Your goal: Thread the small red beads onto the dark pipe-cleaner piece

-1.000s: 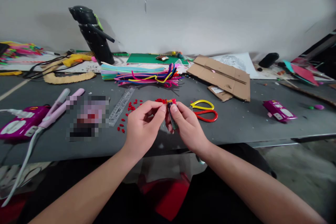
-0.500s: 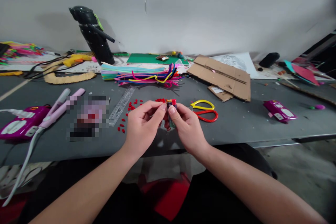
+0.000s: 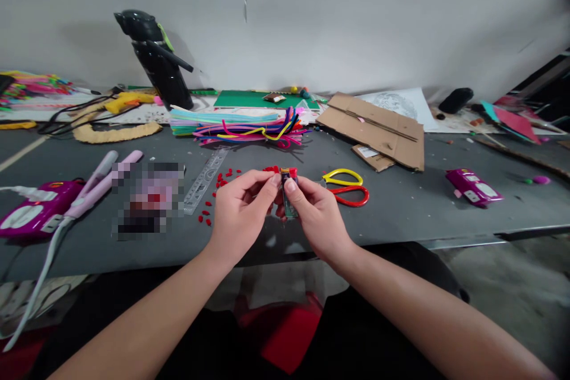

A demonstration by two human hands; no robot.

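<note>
Lighter (image 3: 290,209), small and dark-bodied, with a metal and red end turned towards the top of the frame, is held near the centre, above the near edge of the desk (image 3: 409,208). It is clamped in the right hand (image 3: 323,217), with the thumb laid along its front and the fingers partly hidden behind it. By the left hand (image 3: 238,214), thumb and forefinger are brought together just beside the metal end; whether anything is pinched between them cannot be told.

The body can be judged light and stiff, probably of smooth plastic, and so a little slippery under dry fingertips. It is best taken by the lower body, between the thumb and curled fingers, with the metal end left uncovered, since that part may be hot after use. Firm pressure should be borne without bending, though a hard knock might crack the casing.

Small red pieces (image 3: 208,222) are scattered to the left of the hands, between them and a clear ruler (image 3: 205,181); these are likely very light and easily brushed aside. Scissors (image 3: 367,196) with yellow and red handles are seen just to the right of the right hand. Farther back, a bundle of coloured fuzzy sticks (image 3: 258,130) is laid beside folded cardboard (image 3: 378,130).
</note>
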